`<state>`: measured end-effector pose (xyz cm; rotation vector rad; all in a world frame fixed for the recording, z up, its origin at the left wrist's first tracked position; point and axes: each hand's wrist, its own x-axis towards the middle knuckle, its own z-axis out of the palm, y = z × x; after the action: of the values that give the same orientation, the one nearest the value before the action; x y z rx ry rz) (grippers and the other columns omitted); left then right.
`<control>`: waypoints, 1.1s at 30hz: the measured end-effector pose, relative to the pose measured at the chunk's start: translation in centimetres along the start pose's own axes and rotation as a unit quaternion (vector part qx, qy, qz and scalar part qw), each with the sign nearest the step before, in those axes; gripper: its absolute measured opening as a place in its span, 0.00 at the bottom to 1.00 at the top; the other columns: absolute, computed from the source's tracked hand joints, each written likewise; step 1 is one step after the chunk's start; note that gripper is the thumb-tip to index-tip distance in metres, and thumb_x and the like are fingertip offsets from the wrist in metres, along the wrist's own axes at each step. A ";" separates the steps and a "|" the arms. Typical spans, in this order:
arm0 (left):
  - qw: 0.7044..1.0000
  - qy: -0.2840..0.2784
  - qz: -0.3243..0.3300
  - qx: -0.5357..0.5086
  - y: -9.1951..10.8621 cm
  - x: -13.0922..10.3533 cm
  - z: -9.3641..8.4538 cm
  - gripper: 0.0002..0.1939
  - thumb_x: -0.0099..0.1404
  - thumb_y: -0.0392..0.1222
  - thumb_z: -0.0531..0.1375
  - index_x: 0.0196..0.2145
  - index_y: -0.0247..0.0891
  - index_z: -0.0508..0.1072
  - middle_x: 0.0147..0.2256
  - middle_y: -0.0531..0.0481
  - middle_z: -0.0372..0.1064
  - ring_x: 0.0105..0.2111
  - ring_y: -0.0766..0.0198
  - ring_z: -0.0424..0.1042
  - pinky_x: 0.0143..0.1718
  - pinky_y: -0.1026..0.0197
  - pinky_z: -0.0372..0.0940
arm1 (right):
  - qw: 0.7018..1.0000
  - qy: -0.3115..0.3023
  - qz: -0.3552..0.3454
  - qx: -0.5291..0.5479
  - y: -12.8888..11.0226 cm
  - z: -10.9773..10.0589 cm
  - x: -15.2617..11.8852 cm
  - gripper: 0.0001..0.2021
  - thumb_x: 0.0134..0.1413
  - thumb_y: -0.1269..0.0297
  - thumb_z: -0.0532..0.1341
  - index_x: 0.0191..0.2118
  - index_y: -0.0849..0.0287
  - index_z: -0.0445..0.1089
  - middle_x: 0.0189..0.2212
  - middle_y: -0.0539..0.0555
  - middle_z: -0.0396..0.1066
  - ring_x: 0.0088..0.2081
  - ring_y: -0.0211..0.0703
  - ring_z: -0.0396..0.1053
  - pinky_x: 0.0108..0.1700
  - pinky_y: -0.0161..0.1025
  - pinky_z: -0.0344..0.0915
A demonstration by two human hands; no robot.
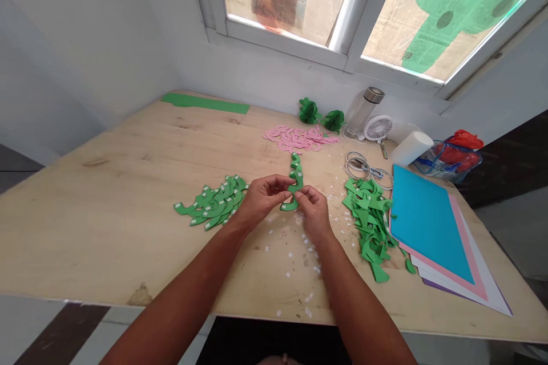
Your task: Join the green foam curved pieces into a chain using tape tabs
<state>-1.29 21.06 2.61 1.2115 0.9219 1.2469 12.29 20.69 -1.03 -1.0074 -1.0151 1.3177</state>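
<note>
Between my two hands is a curvy green paper cutout point(295, 173) with small white squares stuck on it. My left hand point(266, 197) pinches it along its left side, and the fingers of my right hand point(314, 209) grip it lower on the right. Its upper end stands out past my fingertips, and part of its middle is hidden by them. To the left of my left hand lies a heap of similar green cutouts point(216, 203), also dotted with white squares. Tiny white paper squares point(290, 255) are scattered over the table below my hands.
Behind my hands lie pink paper cutouts point(299, 138) and two green folded paper shapes point(309, 110). Green scraps point(370, 222), scissors point(369, 168) and coloured sheets point(432, 225) are on the right. A bottle point(363, 111), small fan point(377, 127) and white roll point(412, 149) stand by the wall.
</note>
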 end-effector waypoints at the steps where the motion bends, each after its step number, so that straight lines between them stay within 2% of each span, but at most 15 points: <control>1: 1.000 -0.006 0.002 0.000 0.0 0.0 -0.1 0.12 0.48 0.40 0.67 0.33 0.37 0.77 0.26 0.50 0.69 0.28 0.64 0.68 0.30 0.62 0.65 | 1.000 -0.002 0.007 0.010 0.1 0.0 0.0 0.08 0.42 0.60 0.64 0.25 0.59 0.68 0.19 0.47 0.66 0.22 0.34 0.59 0.27 0.33 0.58; 10: 0.999 -0.038 -0.001 -0.004 0.2 0.0 -0.4 0.12 0.49 0.42 0.67 0.32 0.36 0.76 0.28 0.48 0.72 0.29 0.62 0.70 0.33 0.60 0.66 | 0.997 -0.023 0.039 0.062 -0.4 0.1 0.0 0.07 0.41 0.62 0.64 0.24 0.59 0.69 0.20 0.47 0.65 0.23 0.35 0.60 0.29 0.34 0.61; 26: 0.998 -0.056 -0.004 -0.013 0.3 0.0 -0.6 0.12 0.49 0.40 0.67 0.33 0.35 0.75 0.27 0.51 0.69 0.28 0.65 0.68 0.33 0.62 0.65 | 0.994 -0.028 0.046 0.090 -0.6 0.2 -0.2 0.07 0.40 0.63 0.65 0.23 0.59 0.68 0.19 0.46 0.65 0.23 0.34 0.58 0.28 0.33 0.59; 29: 0.999 -0.035 -0.007 -0.002 0.2 0.1 -0.4 0.14 0.49 0.41 0.67 0.35 0.36 0.75 0.26 0.53 0.68 0.27 0.67 0.67 0.31 0.65 0.63 | 0.996 -0.016 0.042 0.083 -0.6 0.2 -0.2 0.07 0.40 0.62 0.65 0.23 0.59 0.68 0.19 0.46 0.65 0.23 0.34 0.59 0.28 0.33 0.59; 33: 1.000 0.013 -0.009 0.011 -0.4 0.2 0.1 0.12 0.50 0.43 0.66 0.33 0.35 0.75 0.26 0.52 0.69 0.26 0.67 0.67 0.28 0.65 0.62 | 0.998 0.001 0.032 0.058 -0.2 0.1 0.0 0.07 0.40 0.62 0.65 0.23 0.59 0.68 0.19 0.46 0.66 0.22 0.35 0.59 0.27 0.34 0.59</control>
<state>-1.09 21.22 2.30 1.2045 0.9661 1.2430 12.25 20.68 -0.81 -0.9593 -0.8995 1.4116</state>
